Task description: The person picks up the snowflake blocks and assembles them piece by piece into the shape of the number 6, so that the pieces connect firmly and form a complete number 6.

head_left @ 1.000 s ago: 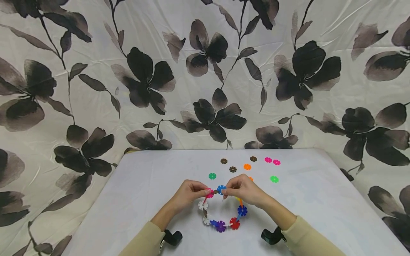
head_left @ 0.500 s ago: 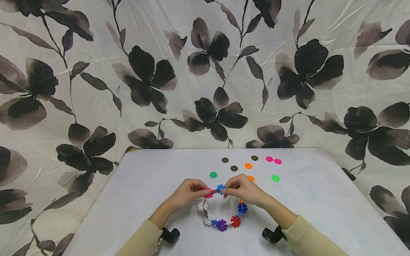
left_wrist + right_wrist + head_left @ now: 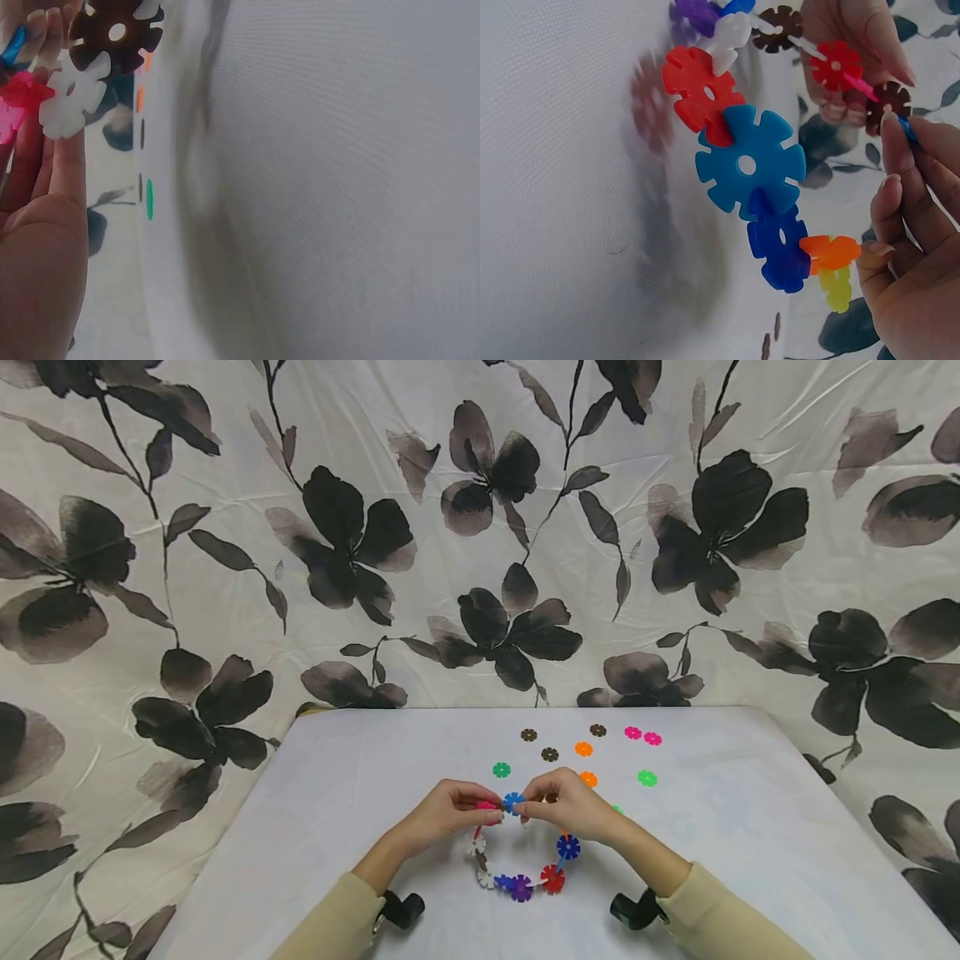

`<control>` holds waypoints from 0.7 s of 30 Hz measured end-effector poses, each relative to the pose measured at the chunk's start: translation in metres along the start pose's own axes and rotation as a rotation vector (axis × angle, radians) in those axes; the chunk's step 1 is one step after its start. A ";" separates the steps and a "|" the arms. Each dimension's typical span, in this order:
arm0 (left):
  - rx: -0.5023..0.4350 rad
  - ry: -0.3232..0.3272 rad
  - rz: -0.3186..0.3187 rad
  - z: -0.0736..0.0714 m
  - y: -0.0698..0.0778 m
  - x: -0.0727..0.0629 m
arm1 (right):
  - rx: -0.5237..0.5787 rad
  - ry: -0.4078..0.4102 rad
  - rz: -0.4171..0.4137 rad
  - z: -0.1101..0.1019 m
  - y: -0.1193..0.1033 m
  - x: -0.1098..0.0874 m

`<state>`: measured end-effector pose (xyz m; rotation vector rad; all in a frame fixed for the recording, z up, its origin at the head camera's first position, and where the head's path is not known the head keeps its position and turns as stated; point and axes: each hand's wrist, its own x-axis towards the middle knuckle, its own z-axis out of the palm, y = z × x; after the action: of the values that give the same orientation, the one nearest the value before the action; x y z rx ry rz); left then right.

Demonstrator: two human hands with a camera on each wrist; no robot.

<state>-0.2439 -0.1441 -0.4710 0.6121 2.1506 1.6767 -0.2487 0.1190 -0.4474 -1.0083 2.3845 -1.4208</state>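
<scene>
A chain of notched plastic flower discs curves in a ring over the table. My left hand (image 3: 453, 814) holds the chain at a pink disc (image 3: 487, 807) between thumb and fingers. My right hand (image 3: 573, 806) pinches a light blue disc (image 3: 513, 802). Between them sits a brown disc (image 3: 889, 101), edge close to the blue one. Away from the hands the chain runs through white (image 3: 73, 97), brown (image 3: 116, 31), purple (image 3: 521, 887), red (image 3: 552, 879) and dark blue discs (image 3: 568, 847). An orange disc (image 3: 831, 253) and a yellow one (image 3: 836, 289) hang near my right palm.
Loose discs lie on the white table (image 3: 360, 760) beyond the hands: green (image 3: 501, 769), brown (image 3: 528, 735), orange (image 3: 583, 748), pink (image 3: 633, 732) and light green (image 3: 647, 778). Behind the table hangs a flower-printed cloth (image 3: 420, 568). Black wrist cameras (image 3: 636, 910) sit under both wrists.
My left fingertips have shifted slightly right, and the pink disc has tilted more edge-on. The blue disc has moved a little left, closer to the left hand. The right hand stays nearly in place.
</scene>
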 end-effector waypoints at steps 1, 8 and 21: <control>0.000 -0.001 -0.002 0.001 0.000 0.001 | -0.001 -0.001 0.000 0.000 0.000 0.000; -0.004 -0.004 -0.001 0.003 -0.001 0.002 | -0.006 -0.002 -0.025 0.002 -0.001 0.002; -0.006 0.028 -0.043 0.002 -0.002 -0.003 | -0.120 0.119 0.049 -0.044 0.008 -0.010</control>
<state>-0.2403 -0.1441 -0.4738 0.5399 2.1616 1.6780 -0.2656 0.1589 -0.4325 -0.9094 2.5885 -1.3714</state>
